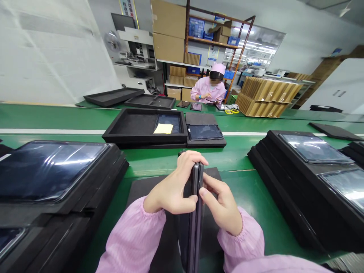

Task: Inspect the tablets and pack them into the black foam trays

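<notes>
The left hand [174, 191] is closed around two slim, dark, flat rectangular devices [195, 231] standing on edge side by side, its fingers over their far end. The right hand [223, 206] pinches them from the right between thumb and fingers. They are above a flat black foam sheet [145, 189] on the glossy green worktop [239, 189]. Stacked black foam trays bearing film-covered dark glass panels [51, 168] stand left and right; on the far side, a square yellow paper note [163, 129] lies in a deep black foam tray [129, 125].

white wall sign with yellow edge [128, 12], Chinese-looking characters too small for reading, left of rusty-brown metal rack [212, 41], nothing else readable
</notes>
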Tool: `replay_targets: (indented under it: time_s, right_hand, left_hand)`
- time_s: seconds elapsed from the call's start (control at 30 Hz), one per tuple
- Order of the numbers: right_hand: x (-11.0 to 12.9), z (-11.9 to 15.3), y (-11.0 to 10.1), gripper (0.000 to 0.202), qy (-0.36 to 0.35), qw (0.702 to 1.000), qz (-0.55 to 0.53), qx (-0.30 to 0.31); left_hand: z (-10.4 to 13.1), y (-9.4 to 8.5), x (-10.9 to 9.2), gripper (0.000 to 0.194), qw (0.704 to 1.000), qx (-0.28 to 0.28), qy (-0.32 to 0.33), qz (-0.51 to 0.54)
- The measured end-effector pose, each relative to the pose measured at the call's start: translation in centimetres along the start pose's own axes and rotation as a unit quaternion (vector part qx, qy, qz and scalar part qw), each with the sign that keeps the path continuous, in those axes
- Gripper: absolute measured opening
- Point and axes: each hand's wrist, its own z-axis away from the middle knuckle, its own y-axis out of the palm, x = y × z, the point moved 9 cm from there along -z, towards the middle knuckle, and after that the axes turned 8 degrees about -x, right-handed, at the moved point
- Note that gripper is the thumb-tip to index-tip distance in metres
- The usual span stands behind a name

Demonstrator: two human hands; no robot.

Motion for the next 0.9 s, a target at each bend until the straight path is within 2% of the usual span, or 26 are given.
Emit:
replay_targets:
  time_s: [0.27, 0.43, 0.63, 0.77, 0.9]
  right_hand:
    - [-0.7, 0.1, -0.1, 0.039, 0.044, 0.999, -0.019, -0.013]
    - [-0.9, 0.0, 0.0, 0.037, 0.066, 0.997, -0.047, -0.016]
    - [-0.9, 0.0, -1.7, 0.026, 0.073, 0.991, -0.048, -0.101]
    - [-0.7, 0.0, -1.9, 0.023, 0.078, 0.989, -0.05, -0.114]
    - [-0.4, 0.1, -2.1, 0.03, 0.078, 0.987, -0.062, -0.126]
  left_hand:
    - [-0.1, 0.3, 0.5, 0.048, 0.999, 0.001, -0.032, -0.004]
    - [0.0, 0.4, 0.1, 0.045, 1.0, -0.008, -0.001, 0.003]
    - [0.2, 0.8, -0.5, 0.035, 1.0, -0.009, 0.012, 0.007]
    - [0.3, 1.2, -0.3, 0.025, 1.0, -0.002, -0.007, 0.007]
    - [0.4, 1.3, -0.4, 0.024, 1.0, -0.011, 0.001, 0.022]
